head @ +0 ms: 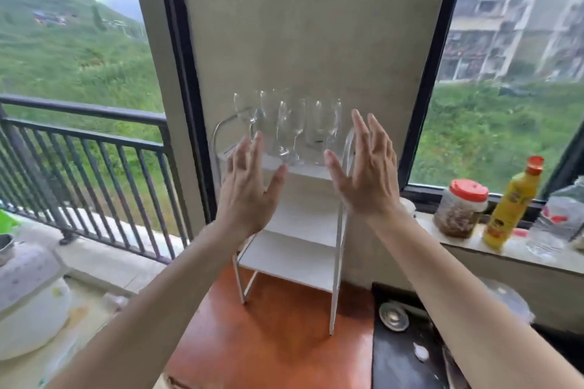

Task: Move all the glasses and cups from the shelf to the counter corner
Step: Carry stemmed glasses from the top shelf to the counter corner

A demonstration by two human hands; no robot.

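Stemmed glasses (289,126), clear, clustered on top tier of white shelf (300,232); exact count unclear through blur.

Likely light, thin-walled, brittle, smooth and slippery; top-heavy on narrow feet, apt to knock neighbours. Best taken by the stem or low on the bowl, one per hand. Left hand (249,185) and right hand (368,172) both spread wide, holding nothing, flanking the cluster.

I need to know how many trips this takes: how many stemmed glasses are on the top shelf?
About 5, though blur and overlapping clear glass may hide more: back left, back middle, front middle two, right.
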